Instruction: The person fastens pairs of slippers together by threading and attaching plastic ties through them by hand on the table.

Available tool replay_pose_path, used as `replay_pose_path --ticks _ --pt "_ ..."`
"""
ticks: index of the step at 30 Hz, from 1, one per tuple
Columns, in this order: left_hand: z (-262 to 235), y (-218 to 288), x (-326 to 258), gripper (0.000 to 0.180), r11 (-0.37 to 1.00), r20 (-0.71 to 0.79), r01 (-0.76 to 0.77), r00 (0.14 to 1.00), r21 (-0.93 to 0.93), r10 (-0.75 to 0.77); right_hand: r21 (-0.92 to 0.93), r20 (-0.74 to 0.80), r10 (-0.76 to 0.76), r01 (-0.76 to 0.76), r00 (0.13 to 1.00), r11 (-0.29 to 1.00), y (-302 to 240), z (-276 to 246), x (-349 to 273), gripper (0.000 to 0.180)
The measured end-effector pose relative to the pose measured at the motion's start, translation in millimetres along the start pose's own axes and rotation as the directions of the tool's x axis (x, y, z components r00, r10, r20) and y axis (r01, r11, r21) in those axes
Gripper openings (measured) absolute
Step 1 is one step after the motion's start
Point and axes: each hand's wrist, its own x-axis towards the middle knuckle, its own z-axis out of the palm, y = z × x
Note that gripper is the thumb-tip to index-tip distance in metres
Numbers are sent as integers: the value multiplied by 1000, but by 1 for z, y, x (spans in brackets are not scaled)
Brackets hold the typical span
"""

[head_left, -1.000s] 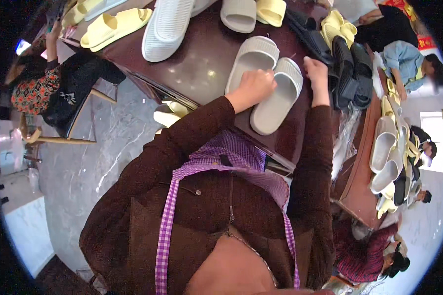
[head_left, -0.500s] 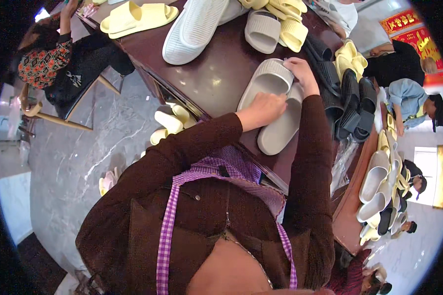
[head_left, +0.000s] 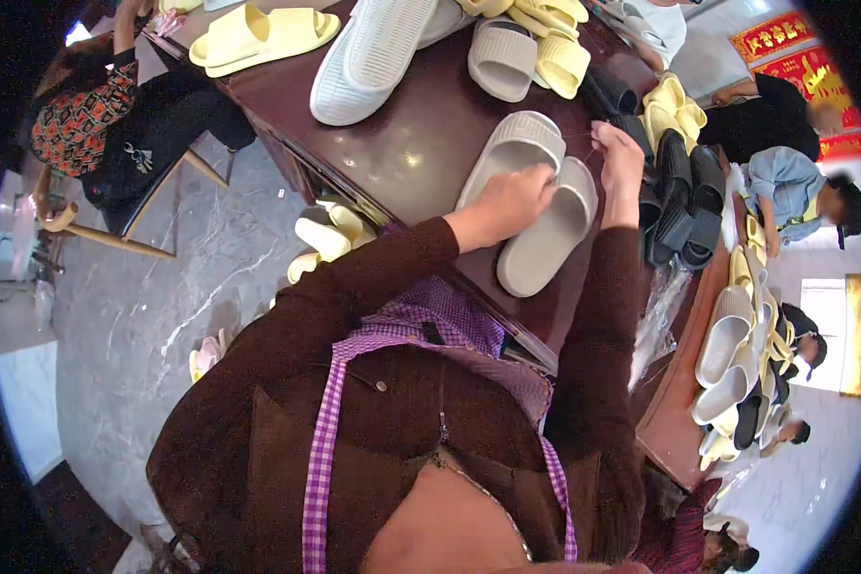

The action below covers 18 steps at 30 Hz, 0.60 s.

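A pair of beige-grey slide sandals lies side by side on the dark red table (head_left: 378,163). The left slide (head_left: 523,137) is farther back; the right slide (head_left: 531,268) sits nearer to me. My left hand (head_left: 509,203) is closed over the place where the two meet, its fingers curled; whatever is in them is hidden. Raised to the right of the slides, my right hand (head_left: 619,165) has its fingertips pinched together, apart from the footwear. A faint thin strand seems to run from its fingertips toward the slides, too fine to name.
Yellow slides (head_left: 263,40), a big light-grey slide (head_left: 373,62) and a grey slide (head_left: 503,62) lie toward the back. Black slides (head_left: 674,206) crowd the right, beside clear plastic wrap (head_left: 658,311). More grey slides (head_left: 725,335) line another table; people work around.
My right hand has pulled off the slides, moving to the right with its fingertips pinched. My left hand stays closed at the pair, shifted slightly.
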Motion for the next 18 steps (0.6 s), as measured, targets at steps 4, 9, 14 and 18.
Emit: replay_pose_path --ticks 4,9,14,18 --pt "-13 14 34 19 964 -281 -250 935 -86 217 123 -28 -50 53 998 991 -29 8 -61 15" --pt "6 8 63 20 935 65 37 998 -353 -15 243 -46 -141 148 989 959 -19 32 -106 14" --pt "11 4 45 20 892 206 237 964 -384 -167 227 -178 -147 186 973 956 -7 35 -125 10" --pt "0 13 47 19 966 251 130 965 -222 -72 179 -231 -125 169 965 969 2 31 -123 15"
